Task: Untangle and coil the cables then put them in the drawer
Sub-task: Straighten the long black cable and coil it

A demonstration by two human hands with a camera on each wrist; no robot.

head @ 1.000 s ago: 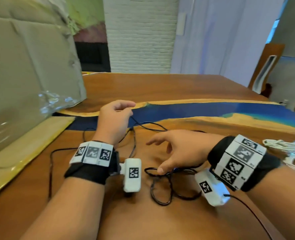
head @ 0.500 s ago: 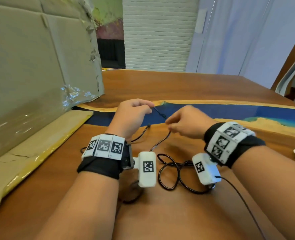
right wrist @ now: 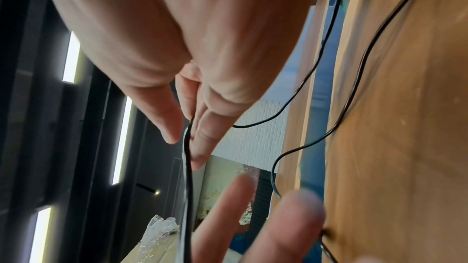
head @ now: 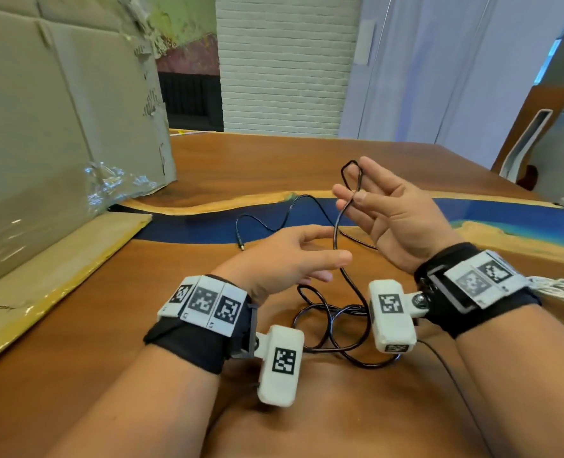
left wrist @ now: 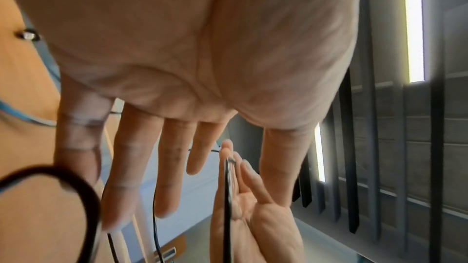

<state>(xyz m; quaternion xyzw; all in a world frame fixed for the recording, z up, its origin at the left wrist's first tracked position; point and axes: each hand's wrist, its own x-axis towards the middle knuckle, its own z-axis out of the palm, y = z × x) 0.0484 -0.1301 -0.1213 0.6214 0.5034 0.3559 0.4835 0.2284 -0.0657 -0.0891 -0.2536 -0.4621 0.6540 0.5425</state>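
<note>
In the head view, the thin black cable (head: 337, 226) runs mostly up and down between the two hands. Its upper part makes a narrow loop above the right hand (head: 396, 219), and this hand pinches the cable between thumb and index finger while the other fingers stay straight. From the pinch the cable falls to the wooden table (head: 274, 153), where it lies in loose round loops just in front of the left hand (head: 284, 262). One more strand curves over the blue resin strip (head: 505, 213) behind the left hand, and its small metal plug (head: 241, 246) points toward the near left. The left hand hovers with fingers spread and holds nothing. A large cardboard box (head: 59, 127) with crumpled tape stands left of the cable; white cables (head: 558, 289) lie at the right edge. The far table beyond the strip gives free room.

In the left wrist view, the left hand (left wrist: 190, 57) shows an open palm; the cable (left wrist: 226, 207) runs straight along the right hand (left wrist: 255, 217).

In the right wrist view, the right hand (right wrist: 192, 51) clamps the smooth, round cable (right wrist: 188, 167) between its fingertips (right wrist: 172, 127).
</note>
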